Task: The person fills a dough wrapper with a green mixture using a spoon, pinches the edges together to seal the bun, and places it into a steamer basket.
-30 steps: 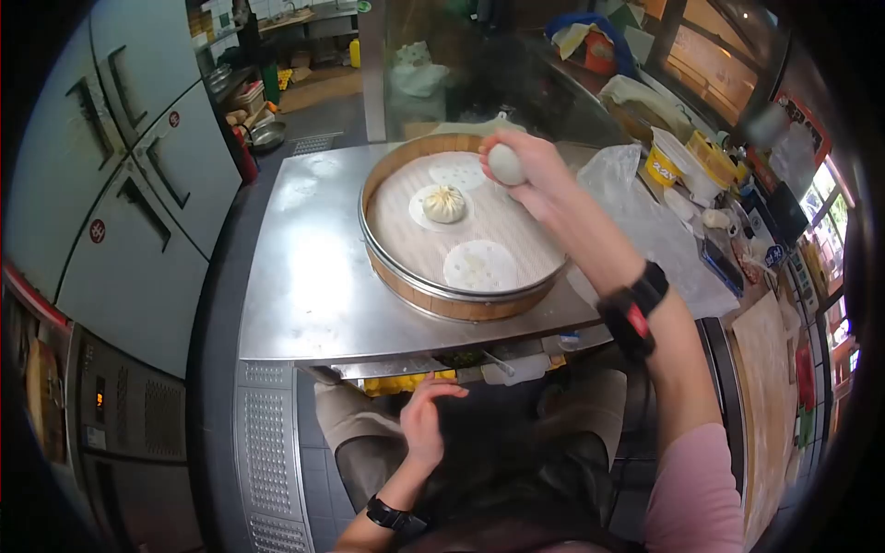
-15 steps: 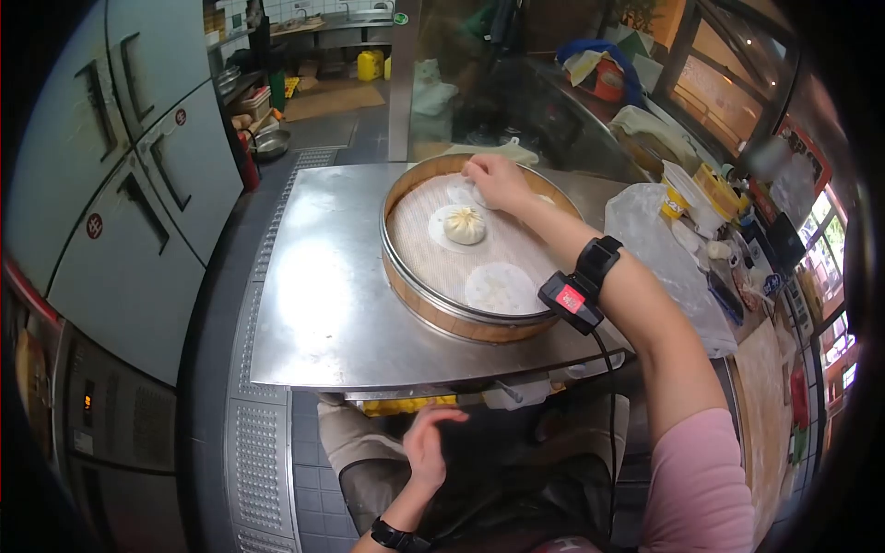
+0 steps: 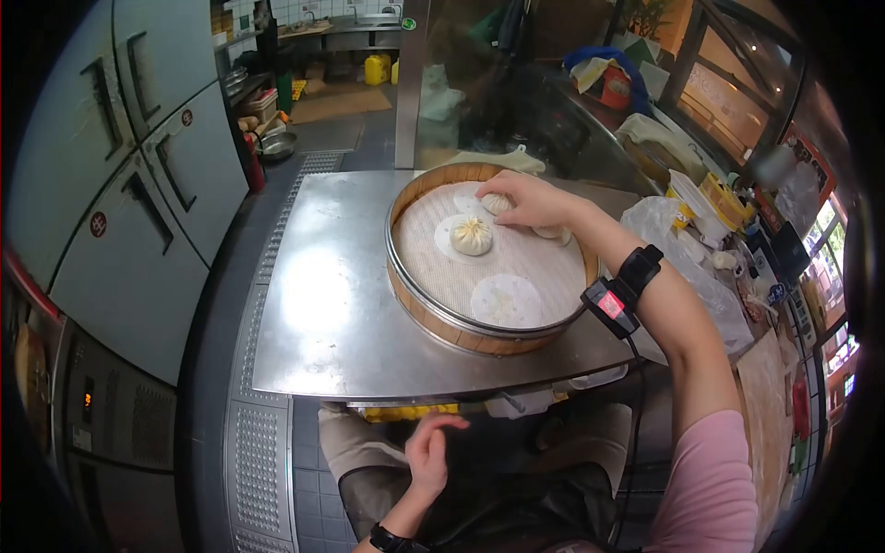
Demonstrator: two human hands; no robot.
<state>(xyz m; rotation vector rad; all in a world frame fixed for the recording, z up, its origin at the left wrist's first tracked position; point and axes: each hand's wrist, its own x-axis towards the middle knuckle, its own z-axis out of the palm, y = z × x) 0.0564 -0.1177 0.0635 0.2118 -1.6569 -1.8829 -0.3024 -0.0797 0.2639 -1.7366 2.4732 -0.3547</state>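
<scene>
Right hand (image 3: pixel 530 201) at far side of round bamboo steamer tray (image 3: pixel 412 297) on steel worktop (image 3: pixel 318 304), fingers closed around pale dough bun (image 3: pixel 495 203) over white paper liner. Risk: squeezing could crush pleats, or bun could land off-liner, beside pleated white bun (image 3: pixel 471 235). Left hand (image 3: pixel 429 452) low, fingers loosely apart, empty.

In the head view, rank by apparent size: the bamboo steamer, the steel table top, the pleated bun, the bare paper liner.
1. steel table top
2. bamboo steamer
3. paper liner
4. pleated bun
</scene>
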